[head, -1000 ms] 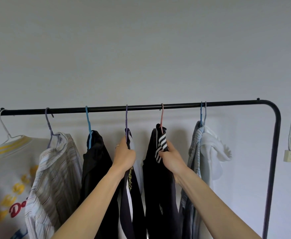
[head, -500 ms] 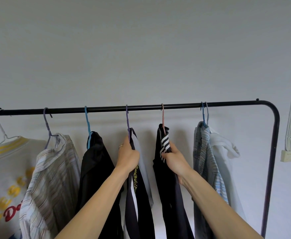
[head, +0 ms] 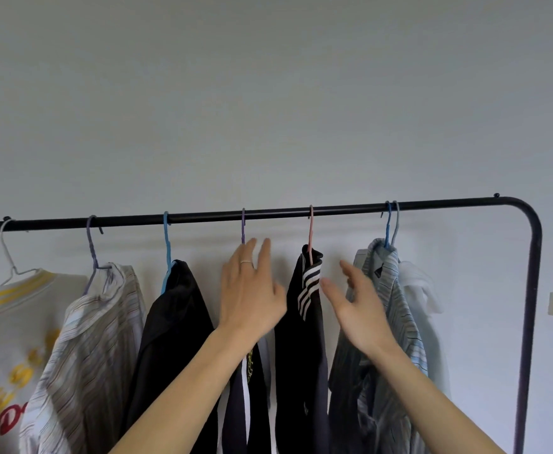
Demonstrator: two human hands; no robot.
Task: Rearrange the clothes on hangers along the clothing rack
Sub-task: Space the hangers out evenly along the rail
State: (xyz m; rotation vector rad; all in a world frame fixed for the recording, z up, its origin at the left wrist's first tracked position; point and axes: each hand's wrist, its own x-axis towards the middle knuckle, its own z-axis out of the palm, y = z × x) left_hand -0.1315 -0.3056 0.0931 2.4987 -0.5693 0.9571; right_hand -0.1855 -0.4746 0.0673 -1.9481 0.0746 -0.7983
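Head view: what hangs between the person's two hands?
The black garment with a white-striped collar, on the pink hanger, hangs between the left hand and the right hand. Neither hand grips it. The head view shows this.

Two open, empty hands — left hand (head: 249, 298), right hand (head: 360, 306) — before clothes on black rack (head: 334, 209).

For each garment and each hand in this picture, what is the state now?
left hand: open, holding nothing.
right hand: open, holding nothing.
white sweatshirt: hanging on a wire hanger.
pale striped shirt: hanging on a purple hanger.
black jacket: hanging on a blue hanger.
navy garment: hanging, partly behind the left hand.
black garment with striped collar: hanging on a pink hanger.
blue striped shirt: hanging, touching the white garment.
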